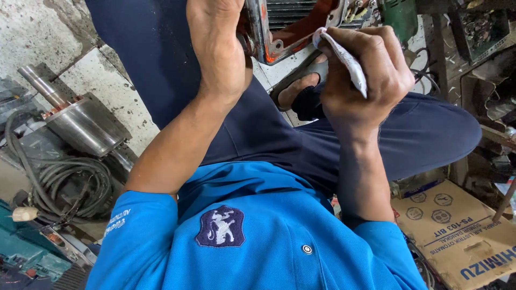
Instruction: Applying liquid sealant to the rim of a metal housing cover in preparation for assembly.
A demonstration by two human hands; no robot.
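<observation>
A steel rotor lies on the stained floor beside coiled black cable. A cardboard box sits at the other side, near cluttered shelves.

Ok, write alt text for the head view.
Seen from above, a seated person's right hand presses a folded white cloth against an orange metal machine part that the left hand grips. A steel cylinder and coiled cable lie to one side.

You have two hands up, one folded cloth, one orange metal housing, one cardboard box, one steel cylinder.
</observation>
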